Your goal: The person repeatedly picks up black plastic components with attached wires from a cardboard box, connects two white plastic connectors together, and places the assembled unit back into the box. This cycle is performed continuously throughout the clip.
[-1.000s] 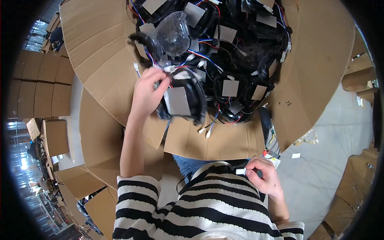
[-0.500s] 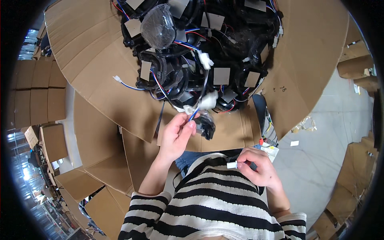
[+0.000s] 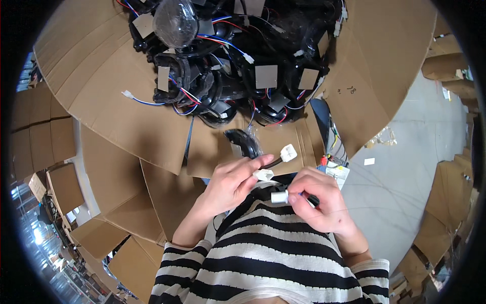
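In front of my striped shirt, my left hand [image 3: 228, 186] pinches a white wire connector [image 3: 264, 175] between thumb and fingers. A second white plug [image 3: 288, 152] on a short dark lead sticks out just beyond these fingertips. My right hand [image 3: 319, 200] is closed on another white connector [image 3: 279, 197], which points left toward the first one; the two are apart. Wires and a dark piece show under the right fingers. Beyond my left hand is a black curved part [image 3: 245, 142] in clear wrap; whether the hand touches it is hidden.
Ahead, a large open cardboard box [image 3: 374, 66] holds several black lamp-like parts [image 3: 212, 86] with coloured wires, white plugs and grey pads. A device with a red piece and wires [image 3: 334, 167] stands to the right. Stacked cartons [image 3: 45, 142] are on the left, more cardboard [image 3: 440, 202] on the right.
My left hand has come nearer and down toward my right hand, now with a white connector at its fingertips. The right hand has moved slightly left. The view has shifted a little.
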`<state>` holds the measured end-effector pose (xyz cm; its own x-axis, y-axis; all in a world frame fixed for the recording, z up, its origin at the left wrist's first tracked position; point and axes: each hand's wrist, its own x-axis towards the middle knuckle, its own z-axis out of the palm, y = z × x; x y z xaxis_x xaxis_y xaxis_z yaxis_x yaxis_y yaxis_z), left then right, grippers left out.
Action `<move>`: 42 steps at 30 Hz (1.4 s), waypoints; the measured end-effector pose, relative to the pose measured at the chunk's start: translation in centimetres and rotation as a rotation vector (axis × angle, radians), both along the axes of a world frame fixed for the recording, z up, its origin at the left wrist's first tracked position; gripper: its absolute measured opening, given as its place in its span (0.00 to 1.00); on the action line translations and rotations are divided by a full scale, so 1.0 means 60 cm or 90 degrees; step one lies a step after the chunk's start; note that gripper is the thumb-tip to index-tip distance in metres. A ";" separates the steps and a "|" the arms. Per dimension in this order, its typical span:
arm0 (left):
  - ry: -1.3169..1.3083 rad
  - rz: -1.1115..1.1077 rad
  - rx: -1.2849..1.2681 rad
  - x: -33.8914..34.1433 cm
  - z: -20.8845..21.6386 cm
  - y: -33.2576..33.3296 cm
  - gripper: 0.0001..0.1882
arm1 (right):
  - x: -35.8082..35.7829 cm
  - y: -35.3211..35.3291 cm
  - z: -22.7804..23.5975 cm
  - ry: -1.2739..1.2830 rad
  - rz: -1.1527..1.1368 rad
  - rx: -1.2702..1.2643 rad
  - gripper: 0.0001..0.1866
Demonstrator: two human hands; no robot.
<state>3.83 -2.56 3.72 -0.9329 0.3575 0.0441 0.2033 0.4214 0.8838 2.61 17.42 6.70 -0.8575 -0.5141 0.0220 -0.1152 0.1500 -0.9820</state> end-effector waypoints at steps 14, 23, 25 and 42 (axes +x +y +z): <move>0.206 0.043 -0.144 -0.003 -0.029 0.012 0.29 | -0.006 -0.014 -0.007 0.029 -0.084 0.172 0.03; 0.017 0.108 0.076 0.005 -0.037 -0.003 0.18 | -0.013 0.023 -0.008 -0.004 -0.106 0.079 0.01; -0.046 0.120 0.144 0.007 -0.033 -0.003 0.12 | -0.013 0.036 -0.007 -0.019 -0.100 0.037 0.01; -0.049 0.048 0.095 0.006 -0.027 -0.020 0.09 | -0.038 0.039 0.013 -0.006 -0.026 0.056 0.01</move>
<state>4.18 -3.76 2.10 -0.9593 0.2817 0.0193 0.1059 0.2957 0.9494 0.32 19.79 7.49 -0.8773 -0.4789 -0.0304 -0.0977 0.2404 -0.9657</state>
